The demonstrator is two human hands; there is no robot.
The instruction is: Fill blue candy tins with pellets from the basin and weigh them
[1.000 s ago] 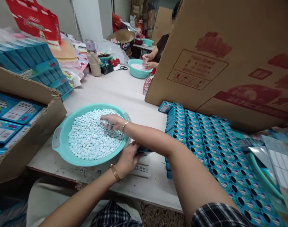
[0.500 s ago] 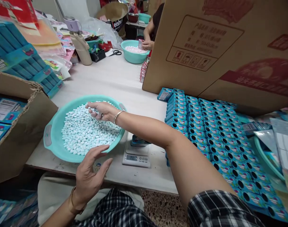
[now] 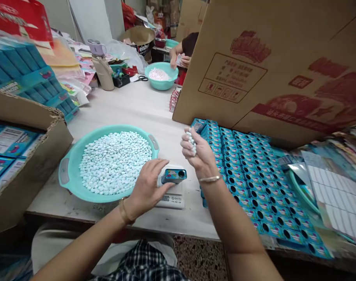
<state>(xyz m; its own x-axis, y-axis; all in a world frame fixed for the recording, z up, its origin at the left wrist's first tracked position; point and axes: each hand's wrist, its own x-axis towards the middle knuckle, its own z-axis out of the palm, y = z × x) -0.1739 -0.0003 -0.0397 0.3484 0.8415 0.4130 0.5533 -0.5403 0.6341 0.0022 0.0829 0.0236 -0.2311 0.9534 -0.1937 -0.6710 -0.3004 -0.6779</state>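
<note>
A teal basin (image 3: 67,173) full of small white-blue candies (image 3: 113,162) sits on the table in front of me. To its right a small blue box (image 3: 174,176) with a round hole lies on a white scale (image 3: 172,197). My left hand (image 3: 147,187) grips the left end of that box. Raised just above the box, my right hand (image 3: 197,150) is closed around a handful of the candies.
Rows of blue boxes (image 3: 254,175) cover the table at the right, under a big tilted carton (image 3: 268,66). An open carton (image 3: 22,152) of packets stands at the left. Another person's hands (image 3: 179,59) work over a far teal basin (image 3: 160,76).
My right hand left the basin with a handful of candies and moved right, above the scale. My left hand came up from the table edge and took hold of the small box.
</note>
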